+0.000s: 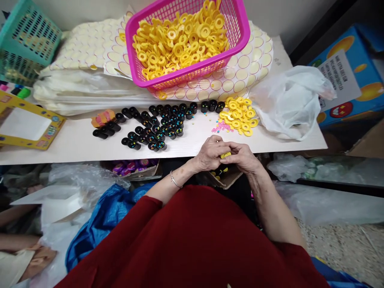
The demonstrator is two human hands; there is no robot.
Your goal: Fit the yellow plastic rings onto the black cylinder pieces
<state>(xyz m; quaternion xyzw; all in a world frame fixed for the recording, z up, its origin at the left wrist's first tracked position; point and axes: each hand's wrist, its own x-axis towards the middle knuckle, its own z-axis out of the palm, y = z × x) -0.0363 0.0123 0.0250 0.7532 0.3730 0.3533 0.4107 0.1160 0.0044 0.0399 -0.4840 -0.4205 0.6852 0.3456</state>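
At the table's front edge, my left hand (210, 153) and my right hand (241, 157) meet with their fingers closed around a yellow plastic cap (225, 155). Most of the cap is hidden by the fingers, and so is anything behind it. Just beyond lies a pile of yellow ring-shaped caps (240, 114), with small pink beads (222, 127) beside it. Several short black tubes (160, 145) stand to the left, many with colourful bits inside. An open box (226, 182) with yellow and black pieces sits below my hands.
A pink basket (192, 74) full of yellow caps rests at the back on dotted sheets (87, 48). At right are a white plastic bag (288, 104) and a blue carton (354, 76). A yellow display box (45, 136) and a green basket (27, 40) are at left.
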